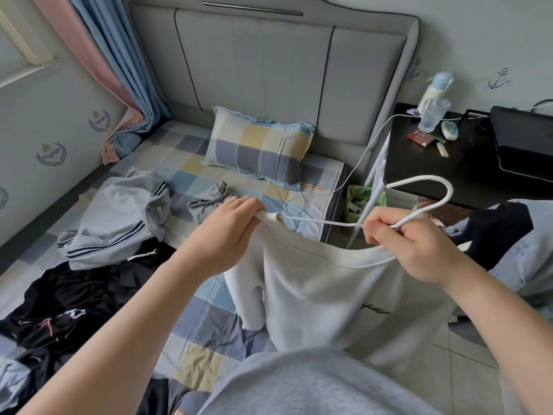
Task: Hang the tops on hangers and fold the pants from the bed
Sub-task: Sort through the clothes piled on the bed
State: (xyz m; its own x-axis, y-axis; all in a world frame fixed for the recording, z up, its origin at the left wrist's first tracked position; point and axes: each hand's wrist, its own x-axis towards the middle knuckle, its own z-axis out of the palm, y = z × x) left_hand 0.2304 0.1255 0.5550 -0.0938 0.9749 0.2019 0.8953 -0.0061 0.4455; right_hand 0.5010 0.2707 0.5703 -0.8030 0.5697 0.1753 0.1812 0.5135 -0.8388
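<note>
Hanging from a hanger (314, 220) held in both hands, the white top (329, 295) droops over the bed's (179, 175) right edge, with its body over the gap beside the bed and one sleeve over the checked sheet. The left hand (236, 229) pinches the top's shoulder, bunched over the hanger's end, above the sheet just inside that edge. The right hand (410, 244) is clenched round the hanger's neck, right at the ribbed collar. The hook curves up and to the right of this hand, in front of the black nightstand (434, 175).

The gap between bed edge and nightstand is narrow; a green bin (356, 202) and white rack legs stand in it. A white cable (368, 139) runs from the nightstand down onto the sheet near the left hand. Tiled floor (466, 354) shows at lower right, bounded by a heap of dark and pale blue clothes (508, 235).

Left of the left hand lie a crumpled grey garment (209, 199), a striped grey piece (119, 220) and black clothes (74, 295), reaching the wall-side edge. A pillow (260, 145) rests against the headboard (269, 70).
</note>
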